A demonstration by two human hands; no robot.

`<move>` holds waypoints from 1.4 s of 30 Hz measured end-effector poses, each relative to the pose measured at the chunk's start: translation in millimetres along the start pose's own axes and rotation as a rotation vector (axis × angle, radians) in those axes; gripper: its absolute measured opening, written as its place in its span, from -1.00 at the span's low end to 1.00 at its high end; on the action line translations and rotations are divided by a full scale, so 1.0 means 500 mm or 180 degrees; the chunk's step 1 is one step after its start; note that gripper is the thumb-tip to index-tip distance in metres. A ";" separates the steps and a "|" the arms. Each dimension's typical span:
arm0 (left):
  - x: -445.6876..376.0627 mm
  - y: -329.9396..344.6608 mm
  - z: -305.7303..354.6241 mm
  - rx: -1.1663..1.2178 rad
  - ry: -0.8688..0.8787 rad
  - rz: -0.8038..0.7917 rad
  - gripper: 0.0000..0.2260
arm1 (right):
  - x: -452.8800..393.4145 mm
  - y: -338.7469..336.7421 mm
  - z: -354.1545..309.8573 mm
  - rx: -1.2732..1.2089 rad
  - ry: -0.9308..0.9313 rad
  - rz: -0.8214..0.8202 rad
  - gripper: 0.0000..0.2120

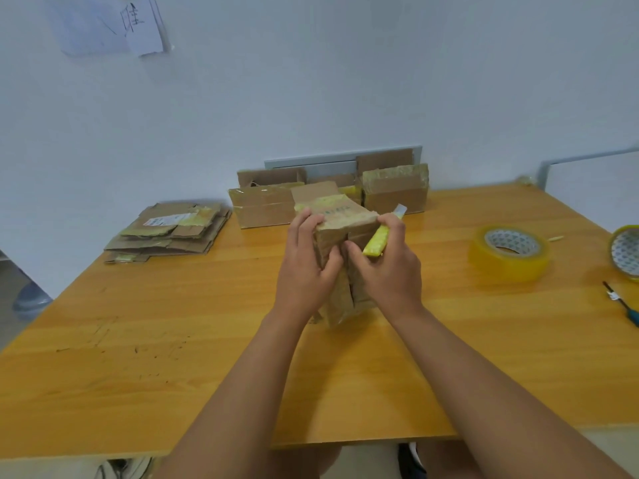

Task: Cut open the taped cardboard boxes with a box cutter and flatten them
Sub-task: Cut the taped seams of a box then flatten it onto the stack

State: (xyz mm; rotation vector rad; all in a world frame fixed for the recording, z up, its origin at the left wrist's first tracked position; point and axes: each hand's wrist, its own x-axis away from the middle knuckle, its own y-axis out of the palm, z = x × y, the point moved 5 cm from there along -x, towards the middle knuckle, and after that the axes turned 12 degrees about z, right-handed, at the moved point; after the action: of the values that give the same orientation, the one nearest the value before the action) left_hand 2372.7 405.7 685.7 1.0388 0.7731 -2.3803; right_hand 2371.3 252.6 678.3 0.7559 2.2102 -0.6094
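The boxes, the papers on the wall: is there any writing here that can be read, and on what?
Paper on the wall: one large handwritten character, partly cut off, not readable.
Held box: faint greenish print on top, too blurred.
Flattened cardboard stack: white shipping label, text too small.
Tape roll: patterned core, no words.

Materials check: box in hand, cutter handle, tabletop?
Box: brown cardboard, matte, with glossy yellowish tape wrinkled over it. Cutter handle: looks like yellow plastic, smooth; blade tip pale, likely metal. Tabletop: orange wood grain with a sheen, probably laminate or varnished wood; cannot tell which.
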 end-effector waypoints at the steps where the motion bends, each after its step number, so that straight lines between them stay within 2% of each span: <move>1: 0.000 0.001 0.001 -0.0014 0.0008 -0.0005 -0.56 | 0.001 0.000 0.001 -0.0011 0.0013 -0.0010 -0.48; 6: -0.002 0.003 0.000 -0.0123 -0.0072 0.0025 -0.54 | -0.003 -0.004 0.003 -0.0037 -0.0021 -0.0184 -0.43; 9: 0.003 0.006 0.004 -0.0181 0.0033 -0.0055 -0.53 | 0.006 -0.022 0.016 0.0123 -0.0174 -0.0198 -0.35; 12: 0.019 0.019 0.011 -0.0191 0.0173 -0.0163 -0.53 | 0.026 -0.036 0.030 0.0127 -0.0059 -0.0224 -0.33; 15: 0.018 0.024 0.008 -0.0159 0.0140 -0.0188 -0.54 | 0.032 -0.043 0.038 -0.0100 0.0064 -0.0466 -0.38; 17: -0.010 0.006 -0.012 -0.0049 -0.0162 0.0002 -0.55 | 0.028 -0.053 0.038 -0.0127 -0.0065 -0.0531 -0.48; 20: -0.045 -0.013 -0.041 0.0056 -0.0481 0.0058 -0.59 | 0.015 -0.069 0.020 -0.0275 -0.0119 -0.0281 -0.60; 25: -0.033 0.017 -0.013 -0.0109 -0.0164 -0.0217 -0.54 | -0.017 -0.050 -0.039 -0.0905 0.0160 0.0196 -0.75; 28: -0.031 0.021 -0.015 -0.0168 -0.0208 -0.0255 -0.53 | -0.032 -0.036 -0.045 -0.0949 0.0379 0.0175 -0.67; 32: -0.031 0.016 -0.015 -0.0189 -0.0232 -0.0282 -0.50 | -0.038 -0.033 -0.070 -0.0824 -0.0141 0.0126 -0.88; 37: -0.023 0.022 -0.014 -0.0224 -0.0215 -0.0320 -0.49 | -0.031 -0.035 -0.091 -0.0315 -0.0876 0.0242 -0.90; 42: -0.021 0.022 -0.010 -0.0195 -0.0210 -0.0303 -0.50 | -0.015 -0.038 -0.086 -0.0192 -0.1124 0.0240 -0.91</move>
State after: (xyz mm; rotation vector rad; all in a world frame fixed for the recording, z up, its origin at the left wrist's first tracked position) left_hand 2388.2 402.1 687.5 0.9133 0.8839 -2.4406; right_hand 2342.8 262.7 714.9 0.6426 1.8600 -0.5863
